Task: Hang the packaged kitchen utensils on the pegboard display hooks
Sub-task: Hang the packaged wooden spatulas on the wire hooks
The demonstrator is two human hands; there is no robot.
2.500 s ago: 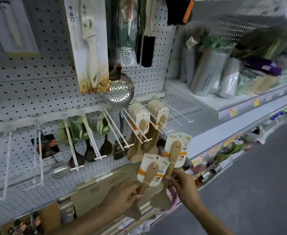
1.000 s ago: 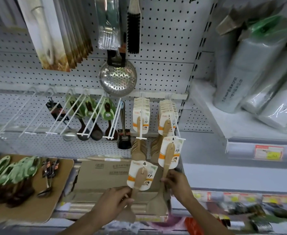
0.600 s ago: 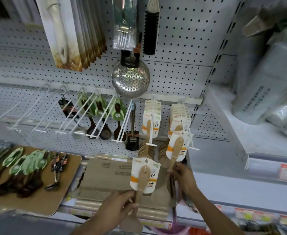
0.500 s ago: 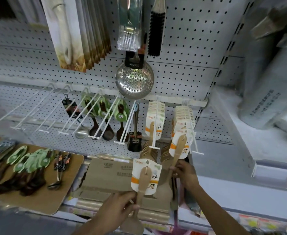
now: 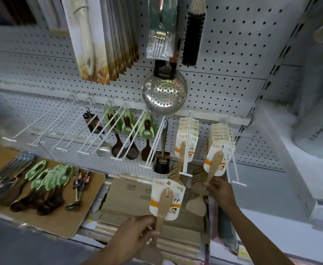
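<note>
My left hand (image 5: 135,234) grips the handle of a wooden spatula on a white-and-orange card (image 5: 166,199), held upright below the hooks. My right hand (image 5: 219,190) pinches the handle of a second carded wooden spatula (image 5: 215,161), whose card top sits at the right white hook (image 5: 233,155) in front of a row of the same packs (image 5: 222,134). Whether the card is threaded on the hook I cannot tell. Another row of such packs (image 5: 187,136) hangs on the hook to the left.
The white pegboard (image 5: 223,88) carries a steel skimmer (image 5: 164,92), a brush (image 5: 192,35), boxed knives (image 5: 99,39) and several white hooks (image 5: 48,127) with dark ladles. A cardboard box (image 5: 130,196) and a board (image 5: 91,188) of loose utensils lie below. A shelf (image 5: 282,169) juts out on the right.
My right hand has lifted its spatula up to the right hook, against the hanging packs. My left hand has kept its spatula low. The view has moved closer to the pegboard.
</note>
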